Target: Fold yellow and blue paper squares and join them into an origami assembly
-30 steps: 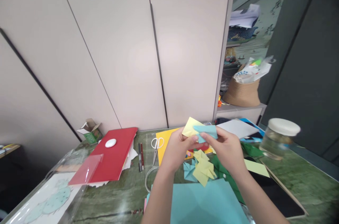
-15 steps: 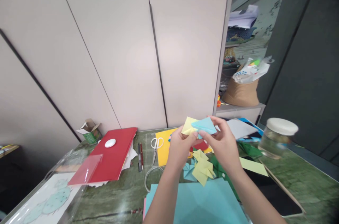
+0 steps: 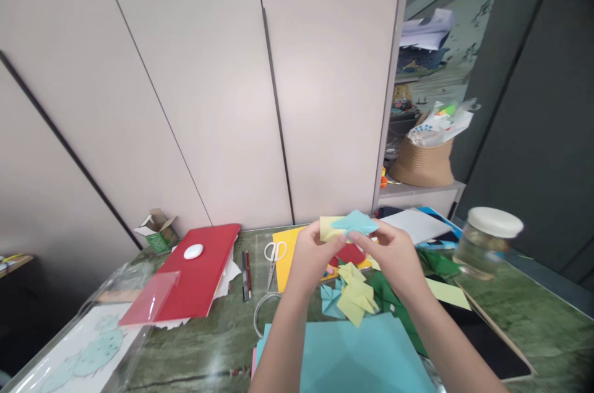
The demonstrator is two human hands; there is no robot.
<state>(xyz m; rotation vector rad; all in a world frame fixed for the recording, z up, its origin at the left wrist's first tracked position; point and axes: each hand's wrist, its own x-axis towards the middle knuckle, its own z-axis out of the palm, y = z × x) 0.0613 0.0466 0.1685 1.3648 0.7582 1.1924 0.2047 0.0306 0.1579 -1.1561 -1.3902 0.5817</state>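
Above the table, both of my hands grip a pair of joined folded paper pieces, one yellow and one blue. My left hand (image 3: 312, 257) pinches the yellow folded paper (image 3: 327, 229) at its left side. The blue folded paper (image 3: 356, 223) overlaps it and sits in the closed fingers of my right hand (image 3: 390, 252). Both thumbs press near the seam where the two colours meet. Below them lie more yellow folded papers (image 3: 356, 297) and a blue folded piece (image 3: 331, 301), at the far edge of a stack of blue paper (image 3: 362, 349).
Left of my arms are white-handled scissors (image 3: 273, 257), pens (image 3: 245, 275), a metal ring (image 3: 258, 312) and a red folder (image 3: 195, 281). A lidded jar (image 3: 485, 244) and a dark tablet-like panel (image 3: 487, 340) stand and lie to the right. Cabinet doors (image 3: 223, 102) rise behind the table.
The joined papers have tilted and dropped slightly, so the yellow part looks squarer and the blue part flatter. My right hand has shifted a little right and down.
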